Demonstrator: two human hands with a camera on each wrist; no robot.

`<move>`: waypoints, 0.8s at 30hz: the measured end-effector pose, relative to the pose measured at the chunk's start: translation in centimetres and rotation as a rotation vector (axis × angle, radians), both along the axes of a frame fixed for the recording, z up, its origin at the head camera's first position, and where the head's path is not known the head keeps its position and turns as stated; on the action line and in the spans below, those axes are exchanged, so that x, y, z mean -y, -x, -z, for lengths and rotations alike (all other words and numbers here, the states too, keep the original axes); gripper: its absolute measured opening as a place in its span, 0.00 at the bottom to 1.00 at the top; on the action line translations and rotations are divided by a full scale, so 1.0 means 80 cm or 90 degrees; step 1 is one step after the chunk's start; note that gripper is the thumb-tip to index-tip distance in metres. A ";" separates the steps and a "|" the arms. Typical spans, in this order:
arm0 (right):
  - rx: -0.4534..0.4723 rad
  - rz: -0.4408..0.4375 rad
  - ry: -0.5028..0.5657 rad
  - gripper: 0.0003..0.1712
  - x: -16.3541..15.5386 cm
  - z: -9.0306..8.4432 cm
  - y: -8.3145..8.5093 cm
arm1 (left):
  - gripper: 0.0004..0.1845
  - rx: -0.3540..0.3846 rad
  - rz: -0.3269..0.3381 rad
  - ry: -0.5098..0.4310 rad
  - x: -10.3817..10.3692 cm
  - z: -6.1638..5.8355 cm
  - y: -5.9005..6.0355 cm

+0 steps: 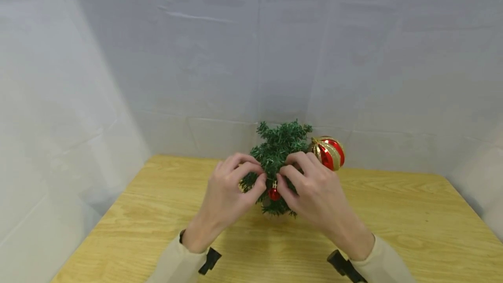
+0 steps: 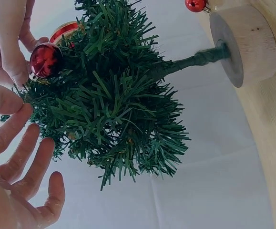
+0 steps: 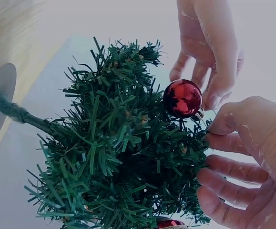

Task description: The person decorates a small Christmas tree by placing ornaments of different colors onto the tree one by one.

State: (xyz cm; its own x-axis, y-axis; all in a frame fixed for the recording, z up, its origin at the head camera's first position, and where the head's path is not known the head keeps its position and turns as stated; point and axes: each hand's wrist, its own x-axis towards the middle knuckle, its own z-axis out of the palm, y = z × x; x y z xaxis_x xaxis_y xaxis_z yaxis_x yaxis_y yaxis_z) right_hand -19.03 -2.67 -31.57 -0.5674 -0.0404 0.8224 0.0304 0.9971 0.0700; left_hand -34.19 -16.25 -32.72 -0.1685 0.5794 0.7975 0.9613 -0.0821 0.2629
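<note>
A small green artificial Christmas tree (image 1: 279, 143) stands upright on a round wooden base (image 2: 257, 45), both hands at its near side. Hanging between the fingertips is a shiny red ball ornament (image 1: 274, 194) with a gold cap. My left hand (image 1: 232, 184) pinches with thumb and forefinger just above the ball, on its left; the other fingers spread loosely in the left wrist view. Opposite it, my right hand (image 1: 314, 187) pinches the ornament's thin string, seen by the cap in the right wrist view. Fingertips and green needles partly hide the string.
A large red-and-gold striped ball ornament (image 1: 329, 153) hangs at the tree's right side. Another small red ball (image 2: 195, 5) shows near the base. The tree stands on a wood-grain table (image 1: 157, 200), with pale sheeting (image 1: 220, 64) behind.
</note>
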 end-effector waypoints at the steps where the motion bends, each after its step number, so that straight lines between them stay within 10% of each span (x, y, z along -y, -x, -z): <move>1: -0.001 -0.001 0.001 0.04 0.000 0.000 0.000 | 0.02 0.001 0.002 -0.002 0.000 0.000 0.000; 24: -0.012 0.101 0.085 0.05 0.008 -0.006 0.009 | 0.03 0.232 -0.050 0.047 -0.013 -0.009 0.002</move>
